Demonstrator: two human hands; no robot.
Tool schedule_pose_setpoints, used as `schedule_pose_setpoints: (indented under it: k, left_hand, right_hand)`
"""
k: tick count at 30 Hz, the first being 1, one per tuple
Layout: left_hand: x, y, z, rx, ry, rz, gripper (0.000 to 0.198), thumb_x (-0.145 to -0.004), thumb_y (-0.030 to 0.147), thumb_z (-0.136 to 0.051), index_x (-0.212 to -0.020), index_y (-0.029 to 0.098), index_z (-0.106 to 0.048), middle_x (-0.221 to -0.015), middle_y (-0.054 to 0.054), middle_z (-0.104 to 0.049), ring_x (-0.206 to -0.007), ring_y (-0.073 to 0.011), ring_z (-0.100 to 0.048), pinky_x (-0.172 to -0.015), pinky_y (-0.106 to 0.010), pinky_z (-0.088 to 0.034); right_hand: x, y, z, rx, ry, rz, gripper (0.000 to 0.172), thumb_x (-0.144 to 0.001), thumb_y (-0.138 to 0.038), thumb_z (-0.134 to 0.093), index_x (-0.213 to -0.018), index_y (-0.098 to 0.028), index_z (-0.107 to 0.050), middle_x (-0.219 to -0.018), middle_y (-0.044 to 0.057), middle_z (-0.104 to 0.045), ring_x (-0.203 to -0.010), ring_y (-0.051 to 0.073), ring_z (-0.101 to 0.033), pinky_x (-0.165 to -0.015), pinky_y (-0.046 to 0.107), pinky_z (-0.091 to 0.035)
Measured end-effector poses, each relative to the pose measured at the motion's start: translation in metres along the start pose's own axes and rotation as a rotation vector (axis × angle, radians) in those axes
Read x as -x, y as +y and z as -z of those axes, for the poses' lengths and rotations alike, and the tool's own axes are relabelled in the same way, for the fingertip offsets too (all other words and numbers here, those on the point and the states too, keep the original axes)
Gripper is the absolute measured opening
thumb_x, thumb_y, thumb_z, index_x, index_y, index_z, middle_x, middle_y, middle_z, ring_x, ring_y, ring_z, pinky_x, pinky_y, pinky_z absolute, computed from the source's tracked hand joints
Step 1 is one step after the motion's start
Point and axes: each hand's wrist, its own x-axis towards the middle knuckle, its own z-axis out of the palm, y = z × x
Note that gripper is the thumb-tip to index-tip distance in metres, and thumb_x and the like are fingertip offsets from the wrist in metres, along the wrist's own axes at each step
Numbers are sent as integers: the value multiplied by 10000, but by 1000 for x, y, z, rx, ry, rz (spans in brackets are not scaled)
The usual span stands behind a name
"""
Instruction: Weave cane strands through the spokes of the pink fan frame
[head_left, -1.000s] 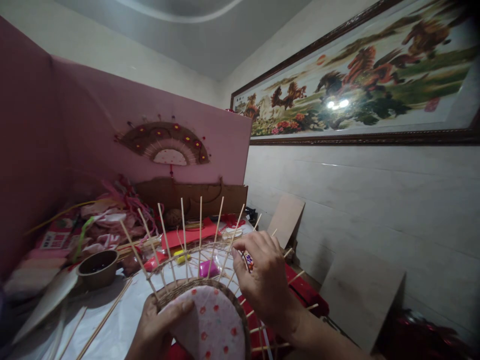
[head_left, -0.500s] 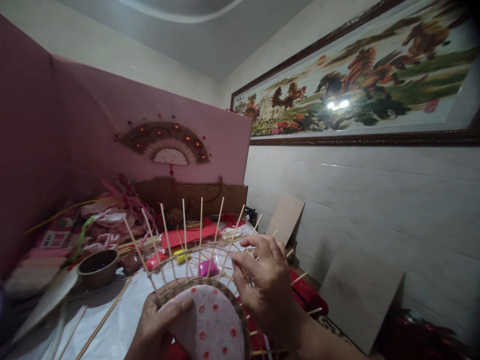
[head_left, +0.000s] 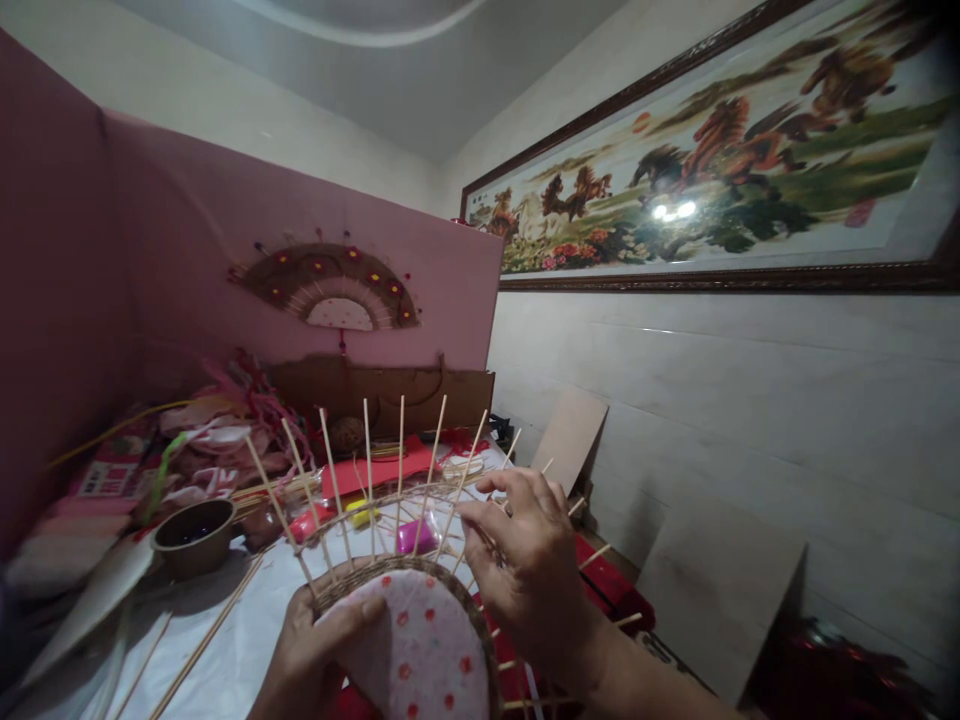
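A half-made fan (head_left: pixel 427 640) is in front of me, its round centre covered in white cloth with red flower spots and edged with woven brown twine. Thin wooden sticks (head_left: pixel 401 450) radiate from that edge. My left hand (head_left: pixel 315 635) grips the fan's lower left, thumb flat on the cloth and fingers behind. A strand of twine (head_left: pixel 390 495) runs in an arc across the sticks. At the arc's right end, my right hand (head_left: pixel 536 560) has thumb and forefinger bent close around the twine beside a stick; its other fingers are curled and partly hidden.
A brown bowl (head_left: pixel 193 535) stands at left beside a heap of pink ribbons and cloth (head_left: pixel 217 440). Red paper (head_left: pixel 379 468), a magenta packet (head_left: pixel 415 536) and a yellow piece (head_left: pixel 362 514) lie behind the fan. A finished fan (head_left: pixel 330 285) hangs on a pink panel (head_left: pixel 450 290).
My right hand has shifted very slightly left along the twine. The left hand and the fan stay practically where they were.
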Motion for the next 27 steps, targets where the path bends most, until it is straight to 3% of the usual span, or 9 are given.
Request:
schedule_pose_setpoints:
  k: [6, 14, 22, 27]
  left_hand:
    - [-3, -6, 9, -8, -63, 13, 288, -684, 304, -705, -934, 173, -762, -820, -126, -744, -718, -275, -673, -658, -364, -519]
    - [0, -2, 3, 0, -27, -3, 302, -644, 287, -736, -917, 161, -766, -802, -128, -744, -696, -276, -671, -636, -353, -521]
    - [3, 3, -2, -10, -21, 16, 284, -652, 287, -732, -899, 150, -769, -826, -139, -745, -735, -293, -675, -660, -368, -524]
    - [0, -1, 2, 14, -7, 9, 298, -629, 275, -750, -905, 164, -767, -808, -123, -745, -712, -274, -675, -657, -351, -524]
  right_hand:
    - [-1, 1, 1, -113, 18, -27, 171, -784, -118, -560, -862, -200, -688, -884, 61, -610, -875, 217, -525, -773, 392, -404]
    - [2, 0, -1, -44, -39, -11, 200, -751, -121, -568, -859, -230, -697, -941, 70, -605, -911, 242, -513, -763, 406, -392]
    - [-2, 2, 4, -127, 23, -21, 170, -790, -121, -560, -860, -200, -694, -891, 64, -610, -884, 217, -529, -768, 390, -408]
    - [-1, 1, 2, -77, -24, -20, 155, -782, -128, -570, -836, -214, -687, -916, 59, -607, -900, 226, -525, -771, 399, -404]
